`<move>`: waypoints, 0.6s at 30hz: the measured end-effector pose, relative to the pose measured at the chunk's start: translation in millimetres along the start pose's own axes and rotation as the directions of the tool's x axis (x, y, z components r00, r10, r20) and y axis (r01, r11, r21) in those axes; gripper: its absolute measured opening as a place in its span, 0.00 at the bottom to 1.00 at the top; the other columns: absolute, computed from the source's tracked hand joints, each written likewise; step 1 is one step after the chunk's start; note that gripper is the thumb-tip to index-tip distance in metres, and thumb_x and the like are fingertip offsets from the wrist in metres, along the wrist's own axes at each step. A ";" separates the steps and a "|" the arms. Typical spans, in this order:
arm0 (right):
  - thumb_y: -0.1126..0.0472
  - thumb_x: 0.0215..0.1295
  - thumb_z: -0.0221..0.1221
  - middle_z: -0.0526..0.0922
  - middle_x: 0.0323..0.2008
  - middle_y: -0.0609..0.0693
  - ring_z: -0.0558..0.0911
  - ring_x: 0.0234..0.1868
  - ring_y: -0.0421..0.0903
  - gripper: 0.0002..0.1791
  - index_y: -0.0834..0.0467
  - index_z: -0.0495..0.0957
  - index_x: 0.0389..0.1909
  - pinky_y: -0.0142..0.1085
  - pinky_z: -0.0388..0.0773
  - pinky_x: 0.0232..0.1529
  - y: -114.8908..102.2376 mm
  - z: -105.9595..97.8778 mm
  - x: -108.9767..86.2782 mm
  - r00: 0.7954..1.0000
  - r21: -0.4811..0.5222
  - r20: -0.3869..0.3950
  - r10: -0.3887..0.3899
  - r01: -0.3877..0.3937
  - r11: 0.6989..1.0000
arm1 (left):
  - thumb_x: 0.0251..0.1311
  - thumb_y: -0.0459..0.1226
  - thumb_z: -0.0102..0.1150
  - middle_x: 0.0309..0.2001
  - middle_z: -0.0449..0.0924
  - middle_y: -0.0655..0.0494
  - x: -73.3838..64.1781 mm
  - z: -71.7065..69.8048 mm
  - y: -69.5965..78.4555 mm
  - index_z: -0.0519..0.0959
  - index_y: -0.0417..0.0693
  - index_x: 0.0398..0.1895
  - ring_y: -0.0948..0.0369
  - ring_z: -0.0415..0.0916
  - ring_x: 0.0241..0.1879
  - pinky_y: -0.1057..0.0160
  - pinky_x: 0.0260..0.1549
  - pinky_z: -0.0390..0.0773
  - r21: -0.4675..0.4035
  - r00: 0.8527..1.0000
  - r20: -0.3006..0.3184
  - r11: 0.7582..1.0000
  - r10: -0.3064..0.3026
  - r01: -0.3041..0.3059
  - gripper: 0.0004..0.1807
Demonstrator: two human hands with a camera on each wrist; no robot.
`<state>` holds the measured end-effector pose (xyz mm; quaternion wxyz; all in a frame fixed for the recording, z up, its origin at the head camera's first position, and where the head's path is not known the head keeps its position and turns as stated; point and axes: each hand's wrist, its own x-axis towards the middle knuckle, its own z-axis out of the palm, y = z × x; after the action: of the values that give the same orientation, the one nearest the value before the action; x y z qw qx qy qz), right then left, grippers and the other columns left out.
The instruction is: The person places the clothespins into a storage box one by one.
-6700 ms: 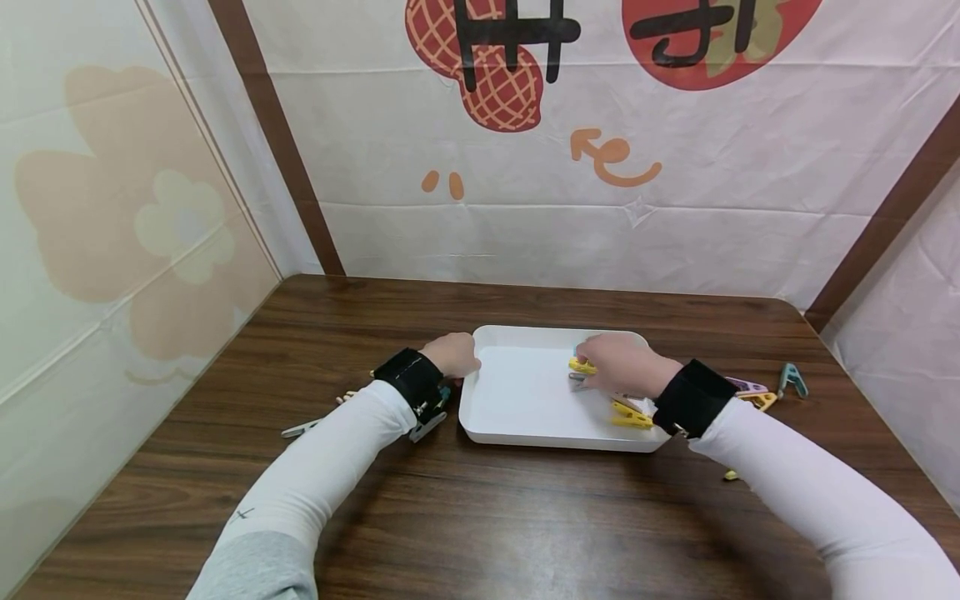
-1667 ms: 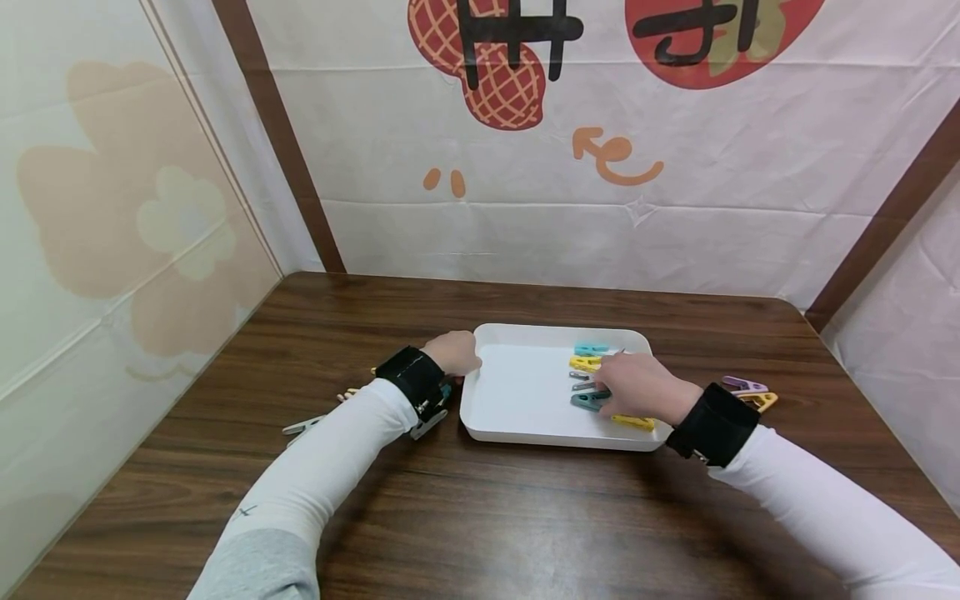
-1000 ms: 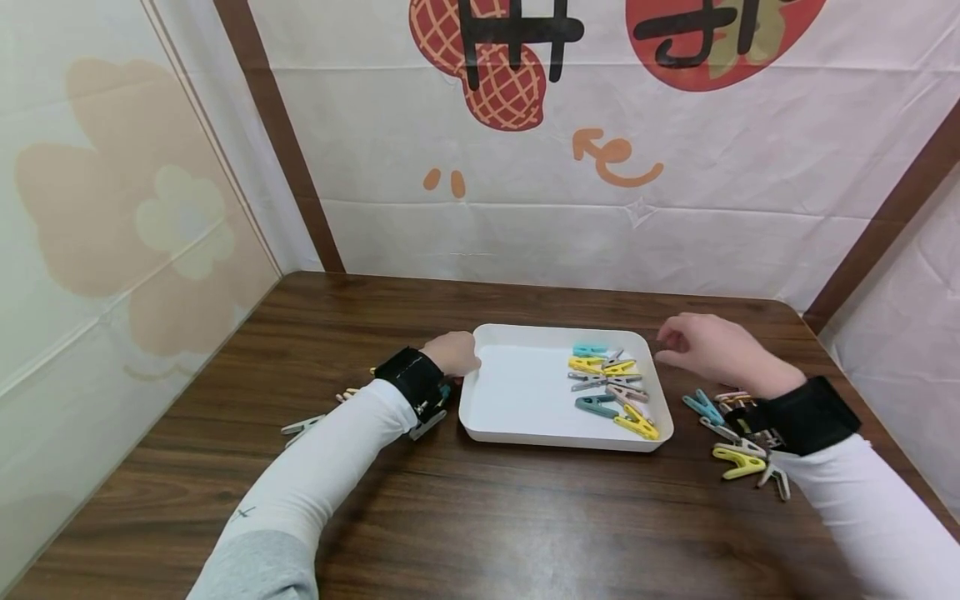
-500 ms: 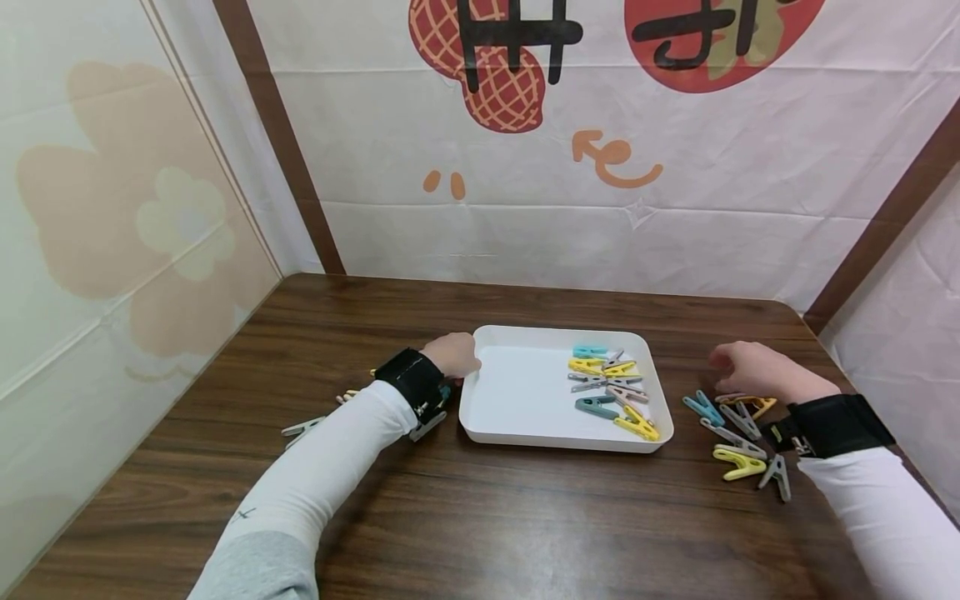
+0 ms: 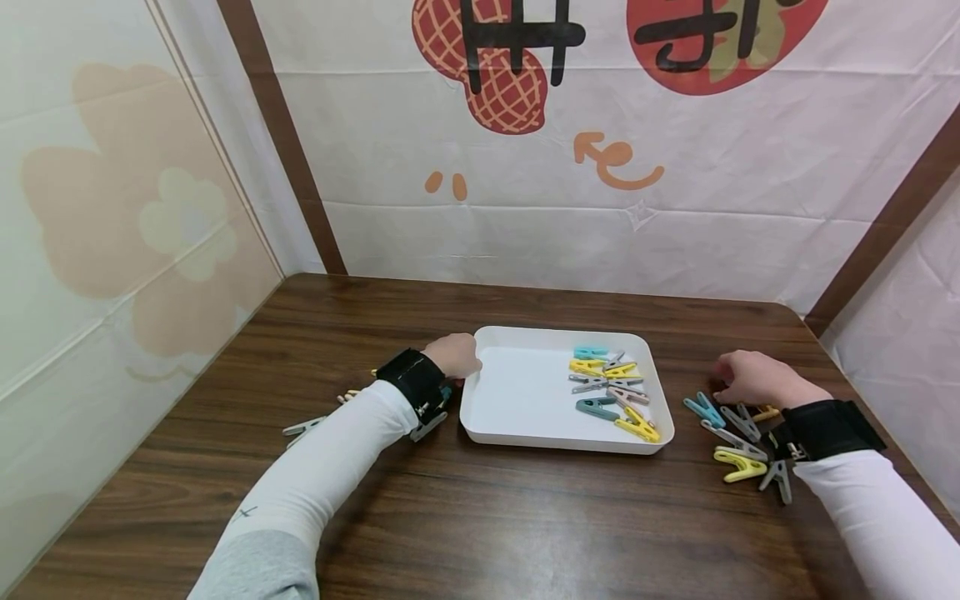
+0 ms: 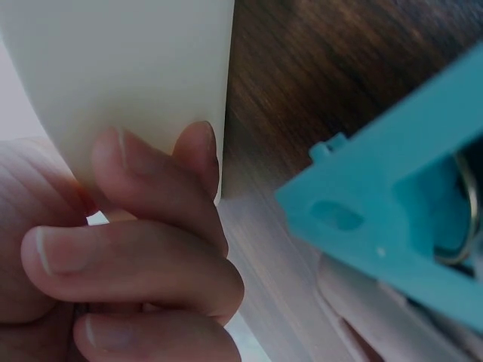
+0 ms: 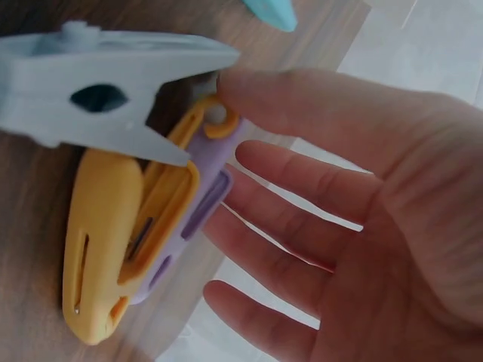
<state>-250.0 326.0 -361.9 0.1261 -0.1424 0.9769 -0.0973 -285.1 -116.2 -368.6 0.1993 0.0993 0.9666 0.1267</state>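
My left hand point(image 5: 452, 356) grips the left edge of a white tray point(image 5: 517, 408); in the left wrist view its curled fingers point(image 6: 151, 256) press against the tray wall. My right hand point(image 5: 767, 379) is low over the clothespins to the tray's right. In the right wrist view its fingers reach loosely beside a purple clothespin point(image 7: 198, 200) and an orange clothespin point(image 7: 102, 249), which lie together; the thumb tip is right at the orange one's end. A grey clothespin point(image 7: 38, 87) overlaps them in front. Several clothespins, including a yellow one point(image 5: 637, 427), lie in the tray's right half.
Right of the tray lie a blue clothespin point(image 5: 703, 408), a yellow-green clothespin point(image 5: 741, 465) and several grey ones. More clothespins lie under my left wrist, among them a teal one point(image 6: 377, 181) and a grey one point(image 5: 302, 427). A printed cloth wall point(image 5: 487, 242) stands behind the table.
My right hand has left the tray, where more clothespins show in its right half, and moved right, then lowered over the purple and orange clothespins. My left hand has stayed on the tray edge.
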 end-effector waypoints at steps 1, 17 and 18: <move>0.62 0.53 0.68 0.81 0.36 0.62 0.80 0.37 0.57 0.21 0.72 0.77 0.44 0.53 0.76 0.38 0.7 0.3 0.1 1.000 -0.005 -0.008 0.003 -0.003 1.000 | 0.67 0.33 0.48 0.14 0.75 0.53 -0.4 -0.4 0.5 0.78 0.39 0.29 0.61 0.68 0.14 0.66 0.18 0.66 0.001 1.000 0.000 1.000 0.002 -0.002 0.11; 0.72 0.51 0.63 0.80 0.30 0.61 0.76 0.31 0.54 0.13 0.76 0.77 0.37 0.50 0.75 0.36 4.1 3.2 2.1 0.997 0.055 -0.078 -0.023 0.028 0.998 | 0.68 0.34 0.47 0.14 0.74 0.54 -0.9 -0.7 1.3 0.77 0.39 0.31 0.61 0.68 0.14 0.66 0.18 0.65 0.012 1.000 0.005 1.000 -0.014 0.014 0.11; 0.72 0.51 0.63 0.80 0.30 0.61 0.76 0.30 0.54 0.13 0.76 0.77 0.37 0.50 0.75 0.35 4.4 3.3 2.0 0.997 0.060 -0.079 -0.020 0.025 0.998 | 0.68 0.34 0.47 0.14 0.74 0.54 -1.2 -0.7 1.7 0.77 0.39 0.31 0.61 0.68 0.14 0.66 0.19 0.65 0.012 1.000 0.007 1.000 -0.016 0.015 0.11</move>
<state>-252.0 329.1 -366.4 0.0911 -0.1458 0.9760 -0.1340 -284.0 -115.1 -367.1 0.2032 0.0935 0.9674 0.1189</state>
